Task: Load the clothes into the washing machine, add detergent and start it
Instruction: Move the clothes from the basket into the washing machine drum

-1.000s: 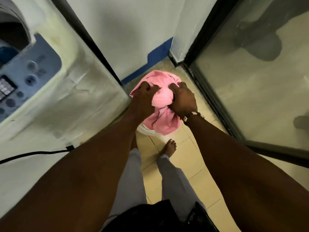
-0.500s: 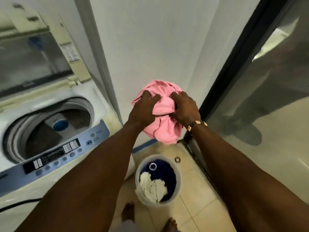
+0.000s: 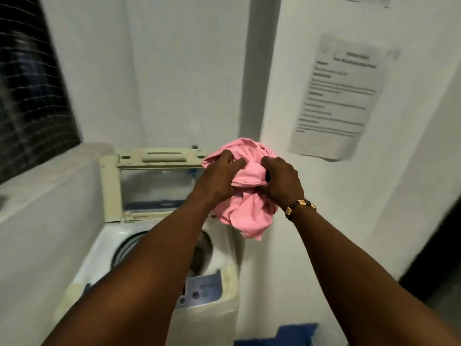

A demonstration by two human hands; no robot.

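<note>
Above the one open washing machine (image 3: 159,245), one pink garment (image 3: 245,211), two hands' fingers (image 3: 230,158) clamped on it.

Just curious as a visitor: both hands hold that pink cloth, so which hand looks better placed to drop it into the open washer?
Probably the left hand. It grips the pink cloth on the side nearer the washing machine, whose lid stands open, with the drum below its forearm. The right hand is nearer the wall.
</note>
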